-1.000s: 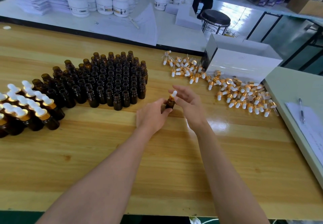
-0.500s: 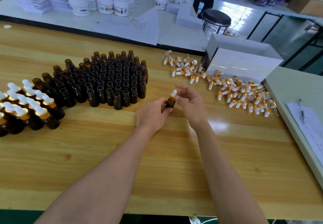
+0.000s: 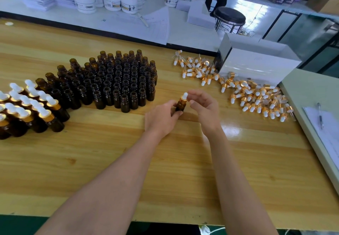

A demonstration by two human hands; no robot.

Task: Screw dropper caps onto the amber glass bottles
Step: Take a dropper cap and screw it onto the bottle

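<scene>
An amber bottle (image 3: 180, 105) is gripped by the left hand (image 3: 161, 119). Whether its cap (image 3: 184, 97) is pinched by the right hand (image 3: 205, 110) cannot be told. The labels on the white jars (image 3: 111, 3) cannot be read.

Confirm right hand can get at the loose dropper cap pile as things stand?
Probably yes: only bare table lies between the right hand and the cap pile to its right. It is at the fitted cap on the bottle the left hand holds, so it must leave that first.
</scene>
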